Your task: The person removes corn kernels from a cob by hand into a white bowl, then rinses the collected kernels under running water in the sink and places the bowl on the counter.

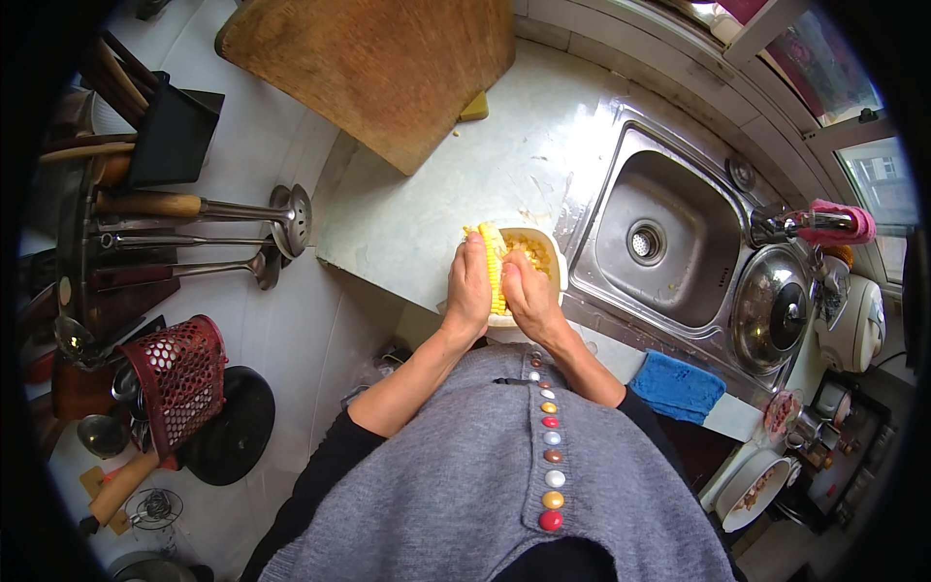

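Note:
My left hand (469, 284) grips an ear of yellow corn (492, 265), held lengthwise above a white plastic container (558, 254). My right hand (531, 292) presses against the right side of the ear, its fingers bent and the thumb near the kernels. Loose corn kernels (534, 247) lie inside the container, partly hidden by my right hand. The container stands at the counter's front edge, just left of the sink.
A large wooden board (378, 65) rests on the counter (407, 218) at the back. To the right are a steel sink (669, 240), a pot lid (772, 309) and a blue cloth (678, 385). Ladles and skimmers (291, 222) hang at the left wall.

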The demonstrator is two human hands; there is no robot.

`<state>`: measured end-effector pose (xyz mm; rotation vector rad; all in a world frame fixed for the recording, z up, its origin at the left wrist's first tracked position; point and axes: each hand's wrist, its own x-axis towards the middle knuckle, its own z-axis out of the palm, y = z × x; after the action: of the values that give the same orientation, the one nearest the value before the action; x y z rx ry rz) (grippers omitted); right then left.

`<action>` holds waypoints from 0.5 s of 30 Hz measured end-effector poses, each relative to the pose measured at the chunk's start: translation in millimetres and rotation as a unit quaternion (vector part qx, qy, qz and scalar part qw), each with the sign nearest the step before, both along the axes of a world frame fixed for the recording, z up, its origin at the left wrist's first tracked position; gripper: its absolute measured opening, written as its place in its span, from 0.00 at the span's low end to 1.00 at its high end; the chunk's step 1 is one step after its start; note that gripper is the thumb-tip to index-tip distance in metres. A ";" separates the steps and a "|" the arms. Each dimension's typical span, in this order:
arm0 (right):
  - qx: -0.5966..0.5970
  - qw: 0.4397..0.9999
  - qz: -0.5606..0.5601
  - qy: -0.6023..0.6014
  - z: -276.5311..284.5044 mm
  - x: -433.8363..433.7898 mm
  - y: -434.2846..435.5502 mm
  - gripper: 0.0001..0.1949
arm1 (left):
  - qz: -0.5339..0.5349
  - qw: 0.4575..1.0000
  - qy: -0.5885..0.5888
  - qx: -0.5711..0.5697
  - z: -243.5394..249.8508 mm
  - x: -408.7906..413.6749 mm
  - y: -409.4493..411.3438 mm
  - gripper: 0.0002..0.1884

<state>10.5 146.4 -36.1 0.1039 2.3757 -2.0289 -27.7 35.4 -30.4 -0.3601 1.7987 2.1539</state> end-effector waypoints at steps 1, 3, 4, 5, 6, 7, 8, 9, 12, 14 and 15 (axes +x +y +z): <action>-0.005 1.000 -0.006 -0.010 1.1 0.2 1.8 0.11 | -0.001 0.999 -0.019 0.047 4.5 -2.0 1.2 0.25; -0.065 0.995 -0.011 -0.071 6.0 -1.0 6.0 0.11 | -0.006 0.994 -0.047 0.097 13.8 -5.9 2.8 0.25; -0.120 0.985 -0.010 -0.123 10.7 -2.6 8.5 0.11 | -0.010 0.993 -0.056 0.099 17.4 -7.8 2.4 0.25; -0.174 0.969 -0.009 -0.173 13.2 -3.5 10.5 0.11 | -0.014 0.993 -0.064 0.101 19.0 -9.4 2.6 0.26; -0.173 0.971 -0.015 -0.166 12.4 -3.4 11.3 0.12 | -0.002 0.994 -0.065 0.090 17.9 -10.5 3.0 0.26; -0.146 0.979 -0.018 -0.139 12.2 -3.5 9.8 0.12 | 0.011 0.995 -0.065 0.080 15.3 -11.6 3.6 0.26; -0.118 0.986 -0.022 -0.112 12.4 -3.7 7.1 0.13 | 0.024 0.995 -0.066 0.069 12.4 -12.6 4.3 0.26; -0.091 0.992 -0.024 -0.085 13.3 -3.7 5.0 0.13 | 0.034 0.995 -0.066 0.066 8.3 -12.9 4.5 0.26; -0.010 0.998 -0.003 -0.056 22.8 -5.3 8.3 0.16 | 0.065 0.994 -0.065 0.057 2.0 -12.5 6.9 0.27; -0.020 0.998 0.005 -0.065 18.1 -5.8 7.4 0.17 | 0.087 0.993 -0.066 0.049 3.4 -11.6 9.4 0.27; -0.026 0.997 0.009 -0.070 14.9 -5.2 6.6 0.18 | 0.093 0.994 -0.053 0.037 2.4 -11.4 10.1 0.27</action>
<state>5.2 153.0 -21.3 0.2152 2.2325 -2.0028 -39.1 45.5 -28.0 -0.6350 1.6813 2.2711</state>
